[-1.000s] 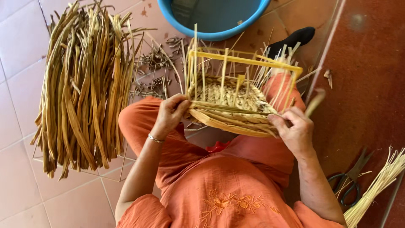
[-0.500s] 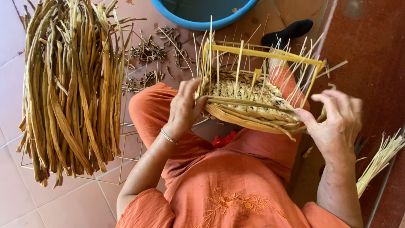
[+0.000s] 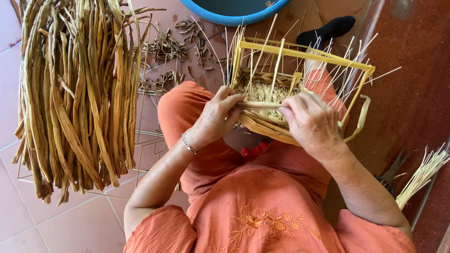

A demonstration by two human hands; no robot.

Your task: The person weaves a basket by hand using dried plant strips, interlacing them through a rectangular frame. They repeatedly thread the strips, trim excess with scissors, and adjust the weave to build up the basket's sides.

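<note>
A half-woven straw basket (image 3: 262, 91) on a yellow rectangular frame (image 3: 304, 52) rests on my lap, thin upright stakes sticking out of it. My left hand (image 3: 216, 117) pinches a flat woven strand at the basket's near rim. My right hand (image 3: 311, 122) lies over the same rim to the right, fingers pressing the strand (image 3: 260, 106) between both hands. A loose strand end (image 3: 363, 119) loops out past the frame's right side.
A big bundle of dried fibre strips (image 3: 75, 93) lies on the tiled floor at left, over a wire frame (image 3: 145, 145). Scraps (image 3: 168, 51) litter the floor ahead, by a blue basin (image 3: 234, 18). Scissors (image 3: 391, 171) and thin stalks (image 3: 422, 175) lie at right.
My right hand, off to the right of the basket half a second ago, has come back onto the near rim. The basket has shifted slightly on my lap.
</note>
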